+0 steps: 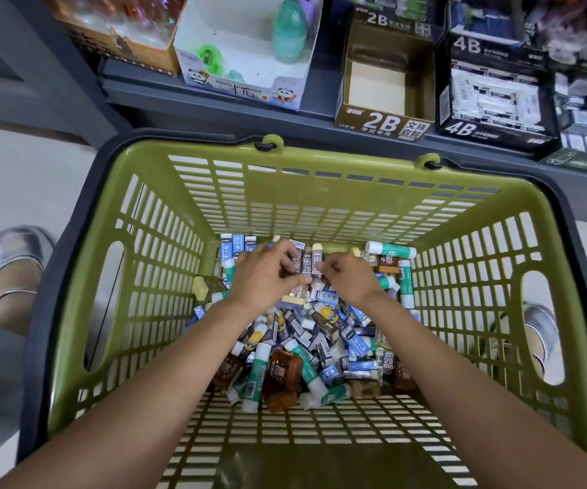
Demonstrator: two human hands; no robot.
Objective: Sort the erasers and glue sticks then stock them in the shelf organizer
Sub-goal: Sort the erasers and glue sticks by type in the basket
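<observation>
Both hands are deep in the green basket (73,277), working at its far end. The left hand (262,277) has its fingers curled round a row of brown 2B erasers (307,268), and the right hand (350,277) pinches the same row from the other side, fingertips meeting the left's over the wrappers. Under and behind the wrists, toward the basket's near side, the floor of the basket is heaped with mixed stock: blue-wrapped erasers (359,365), brown ones, and green-and-white glue sticks (306,368). One more glue stick (391,249) lies against the basket's far wall, right of the hands. Beyond the basket's far rim, on the shelf, sits an open 2B box (384,123), a 4B box (496,130) to its right, and a pencil sharpener box (242,90) to its left.
</observation>
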